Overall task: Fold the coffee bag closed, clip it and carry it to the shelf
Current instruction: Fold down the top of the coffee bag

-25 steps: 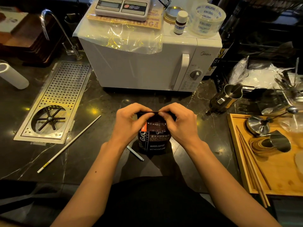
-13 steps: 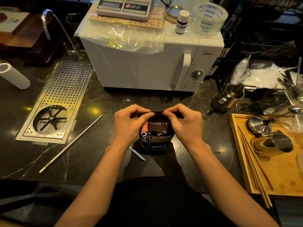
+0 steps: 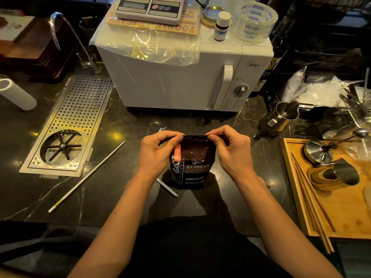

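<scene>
A dark coffee bag (image 3: 190, 165) stands upright on the dark marble surface (image 3: 124, 125), in front of a white microwave (image 3: 180, 77). The left hand (image 3: 156, 153) pinches the bag's top left corner between thumb and fingers, and the right hand (image 3: 230, 151) pinches the top right corner the same way, so the top edge runs flat between them. A slim white clip bar (image 3: 167, 187) lies on the surface just beside the bag's lower left, partly hidden under the left wrist.
</scene>
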A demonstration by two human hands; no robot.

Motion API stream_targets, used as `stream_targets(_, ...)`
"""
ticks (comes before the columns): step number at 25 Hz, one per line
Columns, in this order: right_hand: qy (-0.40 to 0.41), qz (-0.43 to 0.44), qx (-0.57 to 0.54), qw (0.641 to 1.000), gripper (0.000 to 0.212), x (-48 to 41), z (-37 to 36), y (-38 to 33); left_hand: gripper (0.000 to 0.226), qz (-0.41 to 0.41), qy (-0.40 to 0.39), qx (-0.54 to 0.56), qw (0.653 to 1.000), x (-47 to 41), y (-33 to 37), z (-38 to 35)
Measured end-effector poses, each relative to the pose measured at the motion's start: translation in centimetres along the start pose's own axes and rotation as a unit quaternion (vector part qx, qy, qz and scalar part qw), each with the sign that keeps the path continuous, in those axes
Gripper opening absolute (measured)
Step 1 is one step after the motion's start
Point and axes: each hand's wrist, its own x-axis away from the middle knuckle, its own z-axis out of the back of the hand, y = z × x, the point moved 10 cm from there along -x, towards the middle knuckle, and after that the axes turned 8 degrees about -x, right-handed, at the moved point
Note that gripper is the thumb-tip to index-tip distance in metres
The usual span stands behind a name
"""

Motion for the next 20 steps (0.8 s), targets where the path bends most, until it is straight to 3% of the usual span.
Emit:
stream_targets(9, 0.008, -0.033, -0.046, 0.998, 0.008, 0.9, -0.1, 1.0, 0.021, -0.004, -0.014, -0.001, 1.0, 0.3, 0.2, -0.1)
stream_targets(13, -0.011, -0.036, -0.062, 0.997, 0.019, 1.6, -0.4, 1.2, 0.018, 0.002, 0.009, 0.002, 1.0, 0.2, 0.1, 0.0)
stream_targets(20, 0.041, -0.112, -0.121, 0.985, 0.026, 2.0, -0.3, 2.5, 0.027, 0.029, 0.001, 0.01, 1.0, 0.7, -1.0, 0.1)
